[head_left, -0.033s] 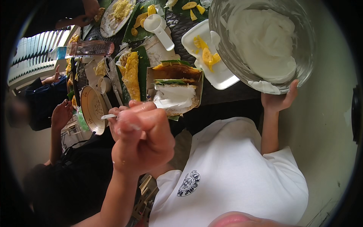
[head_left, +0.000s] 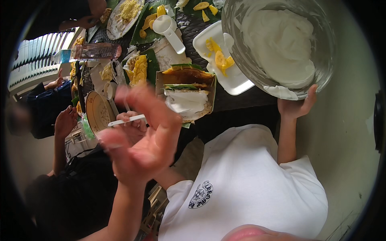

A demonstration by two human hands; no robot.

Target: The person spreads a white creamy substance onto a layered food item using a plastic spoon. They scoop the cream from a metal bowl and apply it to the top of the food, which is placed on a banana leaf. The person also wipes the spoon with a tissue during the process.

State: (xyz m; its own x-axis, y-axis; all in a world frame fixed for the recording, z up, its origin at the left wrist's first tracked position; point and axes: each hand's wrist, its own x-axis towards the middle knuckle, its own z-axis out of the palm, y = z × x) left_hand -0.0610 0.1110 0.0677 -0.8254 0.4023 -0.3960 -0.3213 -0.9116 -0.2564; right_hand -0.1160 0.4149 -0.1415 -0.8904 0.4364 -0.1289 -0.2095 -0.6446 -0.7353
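Note:
My right hand [head_left: 298, 105] grips the lower rim of a large metal bowl [head_left: 323, 68]; its thumb lies up the side. A mound of thick white cream [head_left: 277, 44] fills much of the bowl. My left hand [head_left: 134, 121], partly hidden, closes on a thin white stick-like utensil [head_left: 124, 121]. Another person's hand [head_left: 146, 140], blurred with fingers apart, reaches across in front of it from the lower left. Beyond my left hand is an open cardboard box [head_left: 160, 86] with leaf strips, a browned layer and a food piece topped with white cream [head_left: 187, 102].
A white foam tray [head_left: 237, 85] with yellow fruit pieces [head_left: 220, 59] stands beside the bowl. Around lie a white scoop [head_left: 171, 34], a patterned bowl [head_left: 96, 114], a pink bottle [head_left: 98, 51] and a plate of yellow crumbs [head_left: 128, 12]. Other people's arms are at left.
The other person's hand has opened from curled, pinched fingers and tilted left. More of my left hand and the white utensil now shows. My right hand and the bowl stay put.

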